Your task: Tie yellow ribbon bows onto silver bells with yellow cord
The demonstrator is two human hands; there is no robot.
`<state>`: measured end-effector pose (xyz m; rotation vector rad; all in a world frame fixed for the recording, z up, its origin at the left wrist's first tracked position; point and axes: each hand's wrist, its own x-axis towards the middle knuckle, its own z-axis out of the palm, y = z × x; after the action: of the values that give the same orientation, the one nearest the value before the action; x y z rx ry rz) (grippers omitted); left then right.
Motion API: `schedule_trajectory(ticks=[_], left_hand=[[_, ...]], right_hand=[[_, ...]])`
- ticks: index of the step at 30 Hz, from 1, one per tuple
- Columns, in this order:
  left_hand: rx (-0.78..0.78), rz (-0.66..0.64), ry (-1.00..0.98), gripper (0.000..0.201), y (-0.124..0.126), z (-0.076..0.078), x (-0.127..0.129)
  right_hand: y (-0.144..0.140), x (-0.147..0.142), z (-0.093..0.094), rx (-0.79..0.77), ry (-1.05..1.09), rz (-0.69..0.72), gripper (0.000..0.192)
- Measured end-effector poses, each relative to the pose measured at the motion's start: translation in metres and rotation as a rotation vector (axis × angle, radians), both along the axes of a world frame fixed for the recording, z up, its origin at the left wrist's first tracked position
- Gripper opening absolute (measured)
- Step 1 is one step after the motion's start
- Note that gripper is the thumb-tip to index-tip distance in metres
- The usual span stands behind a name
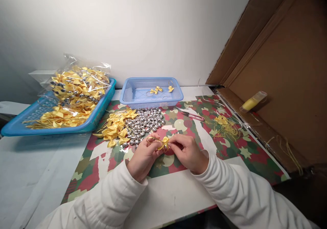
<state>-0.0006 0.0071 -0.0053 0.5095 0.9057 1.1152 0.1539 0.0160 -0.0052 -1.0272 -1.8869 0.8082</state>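
White sleeves: nearest of all, reaching in from the near left and near right, cuffs loose at the wrists.
Left hand: fingers curled and pinching one side of the small bow, with a thin loop standing up by the fingertips.
Right hand: thumb and forefinger closed on the bow's right side, the other fingers folded in.
Yellow bow: held between both hands, over the near middle of the patterned sheet — red, green and cream.
Silver beads: a loose, shiny heap just beyond the left hand.
Ribbon pieces: a yellow pile touching the beads on their left, thin stems pointing left.
Far basket: light blue, beyond the beads, with a few small yellow bows and loops inside.
Left tray: blue, at the far left — more stemmed yellow pieces lie in it, near a clear bag full of yellow and silver pieces.
Snips: pink-handled, right of the far basket's near corner.
Yellow strands: tangled on the sheet's right side.
Clear tube: yellow inside, tilted, at the far right by the cardboard.
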Motion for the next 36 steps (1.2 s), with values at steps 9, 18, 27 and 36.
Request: schedule_trajectory(ticks=[9,18,27,36], left_hand=[[0.065,0.158,0.062,0.022,0.001,0.005,0.002],[0.154,0.164,0.184,0.025,0.001,0.0,0.001],[0.199,0.151,0.282,0.02,-0.001,0.005,0.002],[0.22,0.157,0.246,0.019,-0.001,0.007,0.002]], right_hand=[[0.002,-0.001,0.0,-0.282,0.205,-0.073,0.008],[0.001,-0.006,-0.007,-0.405,0.286,0.021,0.014],[-0.003,-0.009,-0.007,-0.482,0.389,0.054,0.022],[-0.005,-0.004,0.007,-0.03,0.165,-0.092,0.005]])
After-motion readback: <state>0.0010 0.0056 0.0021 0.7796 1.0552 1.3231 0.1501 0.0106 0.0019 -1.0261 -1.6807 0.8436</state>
